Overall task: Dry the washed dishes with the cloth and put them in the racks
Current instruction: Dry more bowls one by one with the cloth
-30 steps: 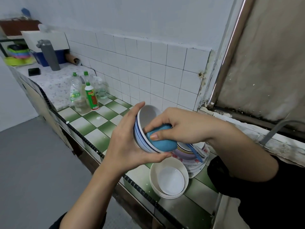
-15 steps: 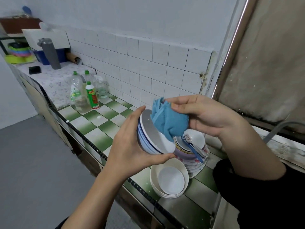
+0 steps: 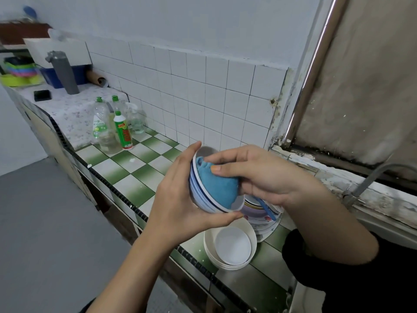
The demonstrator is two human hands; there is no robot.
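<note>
My left hand (image 3: 180, 199) grips a white bowl with blue rim stripes (image 3: 200, 197), tilted on its side above the counter, its mouth facing right. A wadded blue cloth (image 3: 216, 188) fills the inside of the bowl, and my right hand (image 3: 259, 175) holds it there, fingers curled over it. Below them a stack of plain white bowls (image 3: 230, 245) stands near the counter's front edge. Behind that stack is a pile of patterned plates (image 3: 264, 218) with a blue-handled utensil on top, partly hidden by my right hand.
Green-and-white tiled counter (image 3: 126, 168) runs left along the white tiled wall. Dish soap bottles (image 3: 112, 127) stand together further left. A grey flask (image 3: 64, 73), coloured tubs and a black object sit at the far end. A tap spout (image 3: 370, 179) is at the right.
The cloth, lifted to the bowl's upper rim half a second ago, is back down inside the bowl under my right hand. My left hand keeps the bowl in about the same place.
</note>
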